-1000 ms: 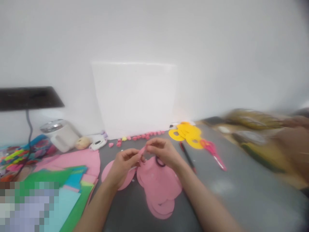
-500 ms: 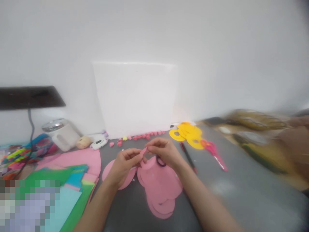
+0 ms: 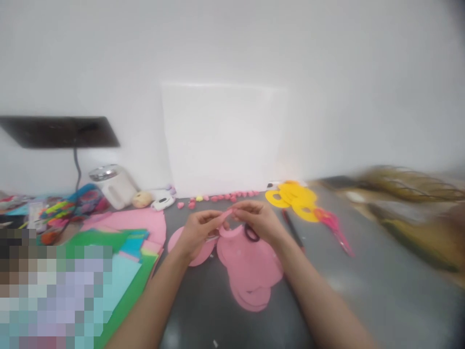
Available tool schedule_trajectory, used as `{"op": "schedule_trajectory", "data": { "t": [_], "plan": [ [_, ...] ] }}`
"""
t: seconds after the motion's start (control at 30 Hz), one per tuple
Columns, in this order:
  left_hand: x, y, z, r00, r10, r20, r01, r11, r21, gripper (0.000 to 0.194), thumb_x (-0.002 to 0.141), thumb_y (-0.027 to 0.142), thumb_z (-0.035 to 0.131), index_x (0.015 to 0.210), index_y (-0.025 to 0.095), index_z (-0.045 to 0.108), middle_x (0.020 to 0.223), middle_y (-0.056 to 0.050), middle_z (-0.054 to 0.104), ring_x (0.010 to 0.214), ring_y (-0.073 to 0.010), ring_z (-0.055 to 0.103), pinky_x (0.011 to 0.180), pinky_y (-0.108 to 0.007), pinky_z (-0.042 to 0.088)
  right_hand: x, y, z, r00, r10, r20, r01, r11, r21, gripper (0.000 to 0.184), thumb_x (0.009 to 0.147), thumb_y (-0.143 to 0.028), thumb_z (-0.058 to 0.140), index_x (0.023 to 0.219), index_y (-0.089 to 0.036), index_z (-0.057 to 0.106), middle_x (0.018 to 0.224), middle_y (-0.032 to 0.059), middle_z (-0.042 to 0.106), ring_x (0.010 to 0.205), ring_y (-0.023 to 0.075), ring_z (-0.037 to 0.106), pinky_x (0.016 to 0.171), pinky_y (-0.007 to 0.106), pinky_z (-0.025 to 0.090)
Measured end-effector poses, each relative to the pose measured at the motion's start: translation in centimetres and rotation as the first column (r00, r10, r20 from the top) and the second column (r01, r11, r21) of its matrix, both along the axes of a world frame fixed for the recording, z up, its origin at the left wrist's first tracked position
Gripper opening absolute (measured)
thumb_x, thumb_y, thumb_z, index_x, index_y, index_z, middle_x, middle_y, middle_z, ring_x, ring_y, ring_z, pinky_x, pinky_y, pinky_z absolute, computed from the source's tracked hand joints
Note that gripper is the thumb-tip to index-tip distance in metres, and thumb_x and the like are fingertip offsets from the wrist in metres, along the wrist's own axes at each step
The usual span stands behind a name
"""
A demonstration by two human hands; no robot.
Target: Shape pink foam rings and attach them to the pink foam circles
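My left hand pinches one side of a narrow pink paper ring. The fingertips of my right hand are closed on the same ring from the other side, so it is held up between both hands. A dark loop, which looks like a scissor handle, shows just under my right palm; whether that hand holds it I cannot tell. Beneath the hands lie overlapping pink paper discs. Another pink disc is partly hidden by my left hand.
Coloured paper sheets are stacked at left, near a white jar. Yellow paper rings, pink scissors and a dark pen lie at right. Small pink pieces line the white board.
The camera view has swung left and slightly down, so everything sits further right and higher. Both hands still grip the pink paper ring, with little change in their hold.
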State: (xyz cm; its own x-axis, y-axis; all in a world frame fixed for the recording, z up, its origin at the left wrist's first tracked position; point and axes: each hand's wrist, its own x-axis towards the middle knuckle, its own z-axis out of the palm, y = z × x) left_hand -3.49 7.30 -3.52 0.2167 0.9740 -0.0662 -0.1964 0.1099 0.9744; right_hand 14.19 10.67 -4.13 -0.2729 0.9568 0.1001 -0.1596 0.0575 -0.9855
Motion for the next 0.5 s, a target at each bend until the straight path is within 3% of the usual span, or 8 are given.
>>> {"op": "schedule_trajectory", "data": {
  "t": [0.3, 0.5],
  "plan": [
    [0.41, 0.04, -0.76, 0.999, -0.02, 0.038, 0.02, 1.0, 0.0, 0.023, 0.066, 0.03, 0.075, 0.08, 0.012, 0.072, 0.069, -0.005, 0.065, 0.066, -0.0153, 0.059, 0.066, -0.032, 0.051, -0.21, 0.29, -0.87, 0.998, -0.054, -0.033, 0.053, 0.998, -0.038, 0.025, 0.055, -0.031, 0.08, 0.069, -0.016, 0.066, 0.064, 0.0006, 0.067, 0.057, 0.0127, 0.06, 0.059, 0.028, 0.049],
    [0.37, -0.02, -0.37, 0.998, -0.018, 0.065, 0.018, 1.0, 0.004, 0.021, 0.066, 0.029, 0.075, 0.079, 0.013, 0.073, 0.07, -0.004, 0.064, 0.068, -0.0142, 0.058, 0.066, -0.031, 0.052, -0.21, 0.4, -0.81, 0.997, -0.052, -0.049, 0.049, 0.997, -0.061, 0.023, 0.059, -0.031, 0.079, 0.077, -0.018, 0.071, 0.071, 0.0019, 0.069, 0.066, 0.0125, 0.062, 0.07, 0.029, 0.05]
  ]
}}
